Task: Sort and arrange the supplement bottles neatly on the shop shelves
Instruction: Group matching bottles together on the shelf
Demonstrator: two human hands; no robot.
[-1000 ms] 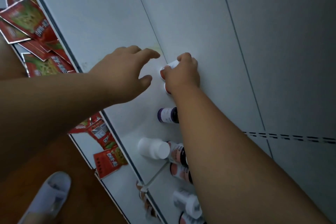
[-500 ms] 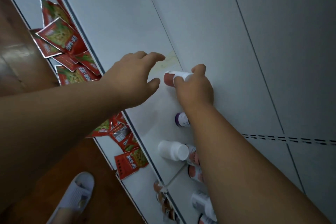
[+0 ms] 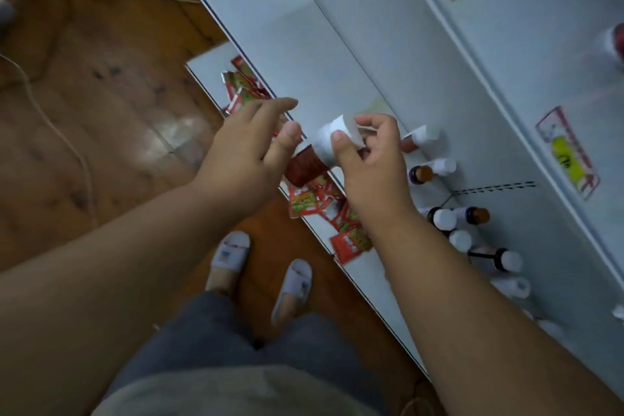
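Right hand: the right hand [image 3: 369, 159] grasped a red bottle [image 3: 305, 169] by its white cap, thumb across the cap, fingers curled behind it.
Left hand: the left hand [image 3: 244, 152] lay released, fingers straight, thumb tip beside the cap, just left of the grip.
Bottle: held in the air over the white shelf [image 3: 304, 54] edge, tilted, base pointing down-left.
Beyond the grip: more supplement bottles [image 3: 439, 167] lay on the shelf to the right.
Below the grip: red sachets [image 3: 305, 204] lay on a lower shelf.
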